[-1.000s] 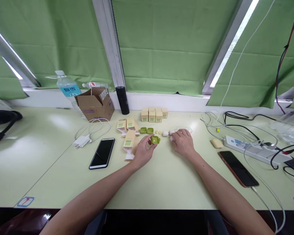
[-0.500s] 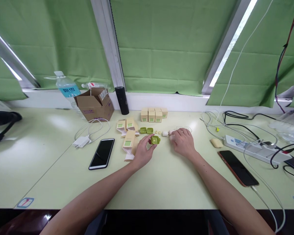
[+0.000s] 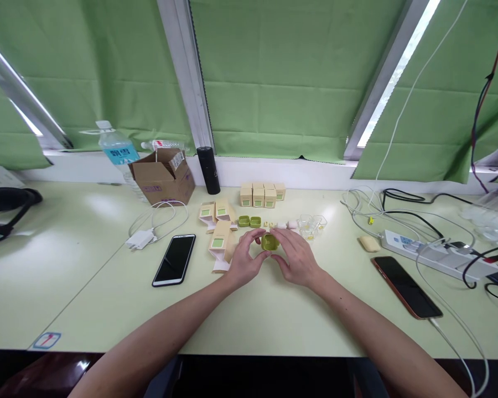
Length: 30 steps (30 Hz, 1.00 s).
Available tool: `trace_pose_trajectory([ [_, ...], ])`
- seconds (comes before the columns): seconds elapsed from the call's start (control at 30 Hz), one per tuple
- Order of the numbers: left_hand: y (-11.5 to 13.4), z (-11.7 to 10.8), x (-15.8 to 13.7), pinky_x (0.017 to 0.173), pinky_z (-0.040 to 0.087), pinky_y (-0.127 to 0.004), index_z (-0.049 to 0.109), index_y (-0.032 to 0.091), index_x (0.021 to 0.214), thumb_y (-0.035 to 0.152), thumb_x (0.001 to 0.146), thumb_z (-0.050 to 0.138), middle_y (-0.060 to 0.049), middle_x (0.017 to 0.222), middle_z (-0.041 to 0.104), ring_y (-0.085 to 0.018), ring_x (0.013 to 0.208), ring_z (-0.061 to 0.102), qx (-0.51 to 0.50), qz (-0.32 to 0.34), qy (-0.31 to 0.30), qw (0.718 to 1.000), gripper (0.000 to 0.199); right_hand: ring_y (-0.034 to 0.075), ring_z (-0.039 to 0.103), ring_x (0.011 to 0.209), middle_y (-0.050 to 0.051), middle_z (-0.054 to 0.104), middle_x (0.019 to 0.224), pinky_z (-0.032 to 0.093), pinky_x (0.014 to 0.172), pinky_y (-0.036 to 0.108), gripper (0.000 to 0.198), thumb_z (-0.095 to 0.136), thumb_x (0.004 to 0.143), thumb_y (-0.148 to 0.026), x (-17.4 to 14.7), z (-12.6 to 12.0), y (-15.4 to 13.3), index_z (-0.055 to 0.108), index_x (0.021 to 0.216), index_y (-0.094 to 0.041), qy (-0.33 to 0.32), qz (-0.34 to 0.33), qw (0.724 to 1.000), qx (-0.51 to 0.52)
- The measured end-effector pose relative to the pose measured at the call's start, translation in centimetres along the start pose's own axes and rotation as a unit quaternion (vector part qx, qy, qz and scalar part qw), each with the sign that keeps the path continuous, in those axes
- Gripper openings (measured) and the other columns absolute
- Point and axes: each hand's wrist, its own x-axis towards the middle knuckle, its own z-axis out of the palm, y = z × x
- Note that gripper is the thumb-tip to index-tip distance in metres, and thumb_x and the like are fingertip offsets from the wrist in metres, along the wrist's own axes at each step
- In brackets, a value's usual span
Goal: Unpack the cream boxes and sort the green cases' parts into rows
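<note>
Between both hands is a small olive-green square cup [image 3: 269, 242], its open top facing up. My left hand [image 3: 248, 258] grips its left side between thumb and fingers. Around the right side curve the fingers and thumb of my right hand [image 3: 297, 257], closed on the cup; whether anything small is under these fingers I cannot tell. Just beyond lie two matching green cups [image 3: 249, 221], small pale-yellow pieces [image 3: 268, 224], white cylinders [image 3: 291, 225] and several clear cups [image 3: 311, 224]. Opened cardboard boxes [image 3: 219, 235] lie left of my left hand.
Several closed small boxes [image 3: 258, 195] stand at the back. Leftward are a phone [image 3: 174, 260], a white charger [image 3: 141, 239], a brown carton [image 3: 162, 179] and a black cylinder [image 3: 208, 170]. On the right lie another phone [image 3: 406, 286], a power strip [image 3: 423, 254] and tangled cables.
My right hand has moved left from the white cylinders to the green cup, uncovering the clear cups. My left hand still holds the cup, now slightly further right and nearer me.
</note>
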Motion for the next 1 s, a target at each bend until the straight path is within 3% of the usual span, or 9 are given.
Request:
trace_pose_trajectory([
  [0.13, 0.7, -0.1, -0.1, 0.099, 0.048, -0.04, 0.052, 0.024, 0.134, 0.032, 0.087, 0.072, -0.011, 0.127, 0.064, -0.024, 0.114, 0.06, -0.048, 0.009, -0.02, 0.999, 0.052, 0.03, 0.063, 0.119, 0.016, 0.065, 0.128, 0.059, 0.095, 0.049, 0.058, 0.054, 0.097, -0.018, -0.1, 0.4, -0.2, 0.038, 0.152, -0.022, 0.029, 0.014, 0.999, 0.044],
  [0.23, 1.1, -0.1, 0.2, 0.099, 0.048, -0.039, 0.054, 0.022, 0.133, 0.04, 0.095, 0.063, -0.012, 0.128, 0.065, -0.024, 0.117, 0.06, -0.124, -0.026, -0.017, 0.992, 0.042, 0.03, 0.062, 0.122, 0.016, 0.063, 0.13, 0.058, 0.099, 0.05, 0.057, 0.056, 0.095, -0.017, -0.2, 0.1, -0.2, 0.042, 0.149, -0.024, 0.057, 0.047, 0.993, 0.093],
  [0.3, 1.2, -0.1, 0.6, 0.094, 0.051, -0.036, 0.063, 0.02, 0.12, 0.045, 0.095, 0.062, -0.011, 0.117, 0.069, -0.022, 0.105, 0.065, -0.181, -0.08, -0.018, 0.98, 0.035, 0.03, 0.061, 0.123, 0.015, 0.062, 0.13, 0.058, 0.1, 0.05, 0.056, 0.057, 0.093, -0.017, -0.1, 0.0, -0.3, 0.045, 0.147, -0.024, 0.068, 0.066, 0.988, 0.119],
  [0.43, 1.1, 0.1, 1.0, 0.08, 0.055, -0.033, 0.069, 0.016, 0.099, 0.049, 0.082, 0.079, -0.006, 0.09, 0.072, -0.017, 0.079, 0.066, -0.282, -0.176, -0.041, 0.942, 0.038, 0.03, 0.063, 0.119, 0.015, 0.064, 0.126, 0.059, 0.098, 0.05, 0.053, 0.059, 0.091, -0.017, -0.1, 0.0, -0.7, 0.049, 0.143, -0.026, 0.067, 0.07, 0.985, 0.145],
  [0.63, 1.3, -0.1, 1.1, 0.072, 0.055, -0.032, 0.071, 0.014, 0.087, 0.046, 0.073, 0.087, -0.004, 0.078, 0.071, -0.016, 0.068, 0.067, -0.374, -0.215, -0.054, 0.901, 0.038, 0.029, 0.064, 0.117, 0.014, 0.064, 0.124, 0.06, 0.096, 0.05, 0.053, 0.061, 0.091, -0.017, -0.2, 0.2, -0.7, 0.05, 0.141, -0.028, 0.066, 0.066, 0.983, 0.158],
  [0.77, 1.3, -0.2, 1.3, 0.072, 0.055, -0.032, 0.072, 0.013, 0.084, 0.044, 0.068, 0.091, -0.005, 0.076, 0.072, -0.016, 0.068, 0.068, -0.393, -0.231, -0.054, 0.888, 0.04, 0.029, 0.065, 0.116, 0.014, 0.065, 0.124, 0.06, 0.096, 0.05, 0.051, 0.062, 0.091, -0.019, -0.2, 0.2, -0.7, 0.051, 0.14, -0.027, 0.069, 0.067, 0.983, 0.156],
  [1.0, 1.7, 0.1, 1.3, 0.07, 0.055, -0.029, 0.072, 0.013, 0.08, 0.046, 0.065, 0.092, -0.004, 0.072, 0.071, -0.015, 0.065, 0.066, -0.369, -0.24, -0.04, 0.897, 0.041, 0.028, 0.066, 0.111, 0.014, 0.065, 0.119, 0.06, 0.092, 0.046, 0.047, 0.062, 0.092, -0.021, 0.1, -0.2, -0.9, 0.053, 0.138, -0.025, 0.067, 0.064, 0.984, 0.155],
])
